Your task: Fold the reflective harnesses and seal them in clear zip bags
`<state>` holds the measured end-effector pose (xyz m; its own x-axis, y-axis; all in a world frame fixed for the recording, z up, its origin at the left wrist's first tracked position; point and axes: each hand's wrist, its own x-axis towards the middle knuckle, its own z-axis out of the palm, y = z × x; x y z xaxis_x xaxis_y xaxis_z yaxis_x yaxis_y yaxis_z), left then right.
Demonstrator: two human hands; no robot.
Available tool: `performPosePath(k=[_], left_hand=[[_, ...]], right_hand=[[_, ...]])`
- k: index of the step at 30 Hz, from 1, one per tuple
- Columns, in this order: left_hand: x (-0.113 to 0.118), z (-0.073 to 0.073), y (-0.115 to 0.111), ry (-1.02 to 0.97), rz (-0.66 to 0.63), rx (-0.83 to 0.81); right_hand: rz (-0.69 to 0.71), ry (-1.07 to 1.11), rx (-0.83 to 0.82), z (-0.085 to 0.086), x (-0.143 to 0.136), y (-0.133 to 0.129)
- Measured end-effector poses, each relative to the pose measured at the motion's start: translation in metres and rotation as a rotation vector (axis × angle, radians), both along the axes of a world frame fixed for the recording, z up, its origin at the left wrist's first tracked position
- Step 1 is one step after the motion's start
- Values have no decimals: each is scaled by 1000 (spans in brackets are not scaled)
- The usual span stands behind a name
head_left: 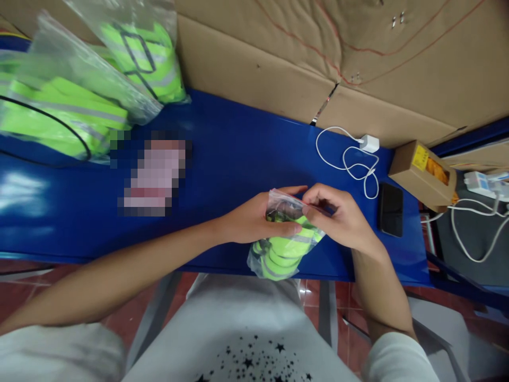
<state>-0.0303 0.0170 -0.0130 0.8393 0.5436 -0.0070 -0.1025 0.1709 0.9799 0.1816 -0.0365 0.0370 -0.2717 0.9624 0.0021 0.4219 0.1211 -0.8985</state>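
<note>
A clear zip bag (pixel 286 246) holds a folded neon-yellow garment with grey reflective bands, near the front edge of the blue table. My left hand (pixel 258 218) grips the bag's left side, thumb across its front and fingers behind. At the bag's upper right, my right hand (pixel 336 215) pinches the red-lined top edge between thumb and fingers. Whether the zip is closed along its whole length I cannot tell.
More bagged neon garments (pixel 75 116) lie at the left, beside a pixelated flat object (pixel 157 175). On the right of the blue table (pixel 246 143) are a white charger with cable (pixel 369 143), a black phone (pixel 391 209) and a cardboard box (pixel 421 170). Cardboard (pixel 258 63) lines the back.
</note>
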Motion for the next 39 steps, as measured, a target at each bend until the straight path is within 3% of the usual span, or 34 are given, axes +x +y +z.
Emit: performPosePath(k=[15,24,29,39], left_hand=[[6,5,-5,-91,-119,-92],[5,1,-5,-55,-186,-53],[7,-1,-5,-61,-161,-16],[9,-11,-6,8,-246,-96]], right_hand=[[90,-32,24,-5,-3,-1],[126,-42,11,-10,-8,-1],[73,-38,12,-12,-12,1],[63,-9,-18,-24,-15,2]])
